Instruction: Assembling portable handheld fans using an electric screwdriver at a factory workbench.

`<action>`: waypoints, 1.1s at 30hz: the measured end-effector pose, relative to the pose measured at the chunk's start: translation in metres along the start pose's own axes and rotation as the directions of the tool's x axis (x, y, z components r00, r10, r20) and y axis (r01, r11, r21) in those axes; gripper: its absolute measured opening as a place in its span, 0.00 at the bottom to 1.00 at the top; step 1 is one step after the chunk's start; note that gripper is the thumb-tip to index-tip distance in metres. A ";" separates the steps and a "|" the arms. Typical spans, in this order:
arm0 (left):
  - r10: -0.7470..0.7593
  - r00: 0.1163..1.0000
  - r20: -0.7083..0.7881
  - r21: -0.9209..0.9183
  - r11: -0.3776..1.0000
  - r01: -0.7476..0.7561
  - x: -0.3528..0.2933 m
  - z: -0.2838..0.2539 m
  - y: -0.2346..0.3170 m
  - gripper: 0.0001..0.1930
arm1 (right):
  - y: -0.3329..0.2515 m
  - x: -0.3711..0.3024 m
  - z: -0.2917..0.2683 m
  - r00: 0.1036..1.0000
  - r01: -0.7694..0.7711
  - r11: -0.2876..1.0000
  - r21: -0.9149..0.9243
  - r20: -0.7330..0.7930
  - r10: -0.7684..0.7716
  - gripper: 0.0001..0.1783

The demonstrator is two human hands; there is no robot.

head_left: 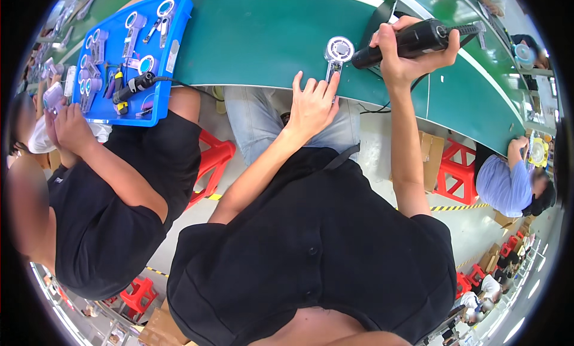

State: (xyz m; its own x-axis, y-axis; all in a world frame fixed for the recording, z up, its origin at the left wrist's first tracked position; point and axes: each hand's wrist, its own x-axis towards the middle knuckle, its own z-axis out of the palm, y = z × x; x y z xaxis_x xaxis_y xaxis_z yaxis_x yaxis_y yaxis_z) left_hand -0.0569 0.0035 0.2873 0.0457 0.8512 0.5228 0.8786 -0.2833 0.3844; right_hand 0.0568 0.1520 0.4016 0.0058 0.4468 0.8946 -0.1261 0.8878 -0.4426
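Note:
My right hand (409, 59) is wrapped round a black electric screwdriver (421, 40), held almost level above the green table. Its narrow tip points left, close beside the round head of a small handheld fan (340, 49); I cannot tell whether they touch. The fan has a white ring head and an opened handle with inner parts showing. At the table's near edge my left hand (314, 104) holds the lower handle, the index finger along it and the other fingers spread. Part of the handle is hidden under this hand.
A dark angled metal holder (378, 20) stands behind the screwdriver. At the left, a blue tray (161, 101) carries several fan parts and another screwdriver (133, 88). A co-worker (107, 196) sits close on my left. Red stools (457, 170) stand below the table (251, 41).

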 end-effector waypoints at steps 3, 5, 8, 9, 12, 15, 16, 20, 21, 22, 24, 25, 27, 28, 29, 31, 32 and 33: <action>-0.007 1.000 0.005 -0.005 1.000 0.007 0.000 -0.002 0.000 0.32 | 0.008 -0.004 0.007 0.998 0.063 0.998 -0.032 0.014 -0.063 0.54; -0.009 1.000 0.017 -0.004 1.000 0.009 0.000 -0.002 0.000 0.31 | 0.008 -0.004 0.012 0.997 0.078 0.997 -0.016 0.024 -0.078 0.54; 0.012 1.000 0.009 -0.014 1.000 -0.012 0.000 -0.003 -0.001 0.32 | 0.008 -0.005 0.017 0.996 0.079 0.997 0.000 0.035 -0.079 0.54; 0.008 1.000 0.010 -0.016 1.000 -0.007 0.000 -0.003 -0.001 0.32 | 0.008 -0.006 0.017 0.996 0.075 0.997 0.000 0.038 -0.075 0.54; 0.009 1.000 0.020 -0.019 1.000 -0.009 0.000 -0.003 -0.002 0.32 | 0.010 -0.006 0.017 0.995 0.090 0.995 -0.030 0.055 -0.088 0.53; 0.007 1.000 0.021 -0.029 1.000 -0.006 0.000 -0.002 -0.002 0.32 | 0.013 -0.008 0.018 0.988 0.117 0.990 -0.083 0.112 -0.108 0.51; 0.008 1.000 0.023 -0.029 1.000 -0.007 0.001 -0.002 -0.003 0.32 | 0.014 -0.010 0.019 0.986 0.136 0.989 -0.066 0.107 -0.129 0.51; 0.008 1.000 0.020 -0.040 0.999 -0.007 -0.002 -0.001 -0.002 0.32 | 0.007 -0.020 0.024 0.971 0.185 0.982 -0.035 0.164 -0.177 0.54; 0.004 1.000 0.018 -0.039 0.999 -0.004 -0.001 0.000 -0.002 0.32 | 0.005 -0.019 0.025 0.965 0.192 0.981 -0.040 0.190 -0.181 0.54; 0.000 1.000 0.015 -0.040 0.999 0.000 0.000 0.000 -0.002 0.32 | 0.006 -0.020 0.025 0.965 0.192 0.981 -0.039 0.192 -0.181 0.54; -0.003 1.000 0.011 -0.042 0.999 0.004 0.000 0.000 -0.001 0.32 | 0.008 -0.025 0.025 0.975 0.173 0.984 -0.033 0.149 -0.166 0.54; -0.006 1.000 0.013 -0.042 0.999 0.006 0.000 0.000 -0.001 0.32 | 0.009 -0.025 0.023 0.974 0.175 0.984 -0.032 0.149 -0.168 0.54; -0.004 1.000 0.013 -0.041 0.999 0.005 0.001 0.000 -0.001 0.32 | 0.011 -0.024 0.019 0.978 0.180 0.983 -0.031 0.113 -0.176 0.55; -0.006 1.000 0.020 -0.038 0.999 0.007 0.001 -0.001 -0.001 0.32 | 0.011 -0.027 0.018 0.994 0.108 0.994 -0.011 0.019 -0.108 0.55; -0.007 1.000 0.027 -0.035 0.999 0.008 0.001 -0.001 -0.001 0.32 | 0.010 -0.026 0.014 0.997 0.082 0.997 -0.004 -0.010 -0.082 0.55; -0.011 0.999 0.033 -0.036 0.999 0.012 0.004 -0.002 0.000 0.32 | 0.009 -0.018 0.006 0.998 0.039 0.997 0.070 -0.059 -0.035 0.54; -0.024 0.999 0.037 -0.033 0.999 0.025 0.005 -0.003 -0.001 0.32 | 0.002 -0.007 0.003 0.999 0.019 1.000 0.022 -0.045 -0.018 0.55; -0.025 0.999 0.034 -0.028 0.999 0.026 0.005 -0.003 -0.003 0.32 | -0.008 0.006 -0.001 1.000 -0.001 1.000 -0.026 -0.031 0.000 0.55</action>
State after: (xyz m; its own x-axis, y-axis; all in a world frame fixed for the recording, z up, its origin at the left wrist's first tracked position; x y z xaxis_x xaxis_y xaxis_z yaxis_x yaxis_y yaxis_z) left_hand -0.0612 0.0076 0.2913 0.0401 0.8727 0.4865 0.8656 -0.2735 0.4194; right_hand 0.0591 0.1473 0.4101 0.0365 0.4498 0.8924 -0.1005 0.8901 -0.4445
